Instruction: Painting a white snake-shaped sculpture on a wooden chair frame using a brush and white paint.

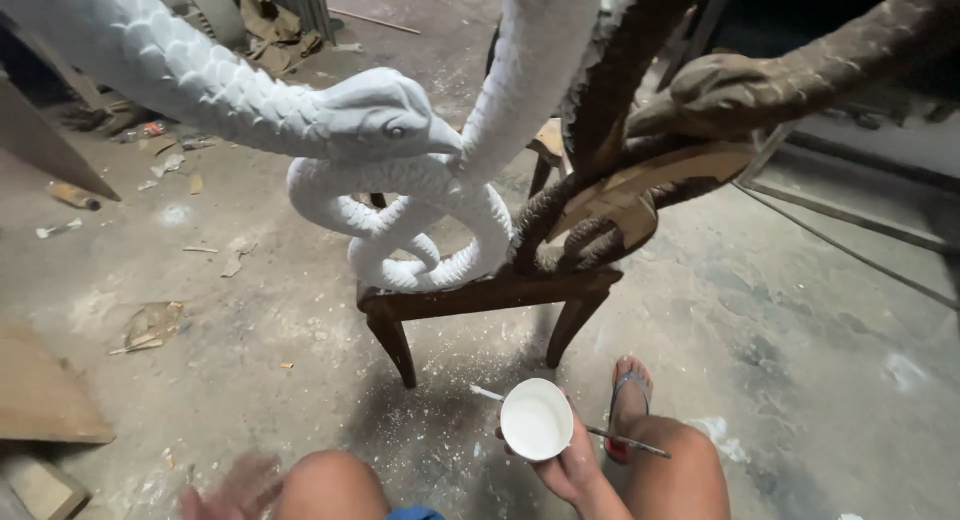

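My right hand (577, 467) holds a small white cup (536, 420) of white paint, with a thin brush (628, 442) pinned under the cup across the fingers. It hovers between my bare knees, just in front of a dark wooden stool (480, 298). On the stool coil two carved snakes: a white-painted one (330, 110) with scales and a raised head, and a bare brown one (720, 90) to its right. Blurred and with its fingers spread, my left hand (232, 490) is low at the left beside my left knee and holds nothing.
The concrete floor (780, 320) is dusty with white speckles under the stool. Wooden boards (40, 390) lie at the left edge, and scraps and debris (150, 325) are scattered further back. My right foot, in a sandal (628, 390), rests near the stool's leg.
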